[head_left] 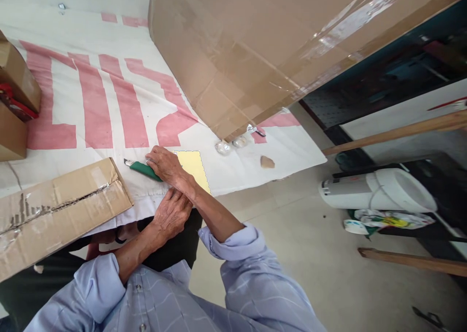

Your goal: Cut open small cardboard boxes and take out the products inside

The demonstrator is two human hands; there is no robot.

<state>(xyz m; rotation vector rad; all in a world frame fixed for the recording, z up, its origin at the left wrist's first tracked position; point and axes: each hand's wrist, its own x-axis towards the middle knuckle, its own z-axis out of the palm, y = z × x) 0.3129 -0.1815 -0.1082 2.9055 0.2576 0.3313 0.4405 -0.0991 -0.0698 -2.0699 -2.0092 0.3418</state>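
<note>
My right hand rests on the cloth-covered table with its fingers curled inward. Something small and pale shows at its fingertips, too little of it to name. Beside and partly under this hand lies a green utility knife, its blade pointing left. My left hand is at the table's front edge, beneath my right wrist; its fingertips are hidden there. A pale yellow card with a scalloped edge lies flat just right of my right hand, partly covered by my forearm.
A large taped cardboard box stands at the back right. A flattened carton overhangs the front left edge, with smaller boxes behind. Crumpled clear tape and a brown scrap lie right. A white bucket is beyond the table.
</note>
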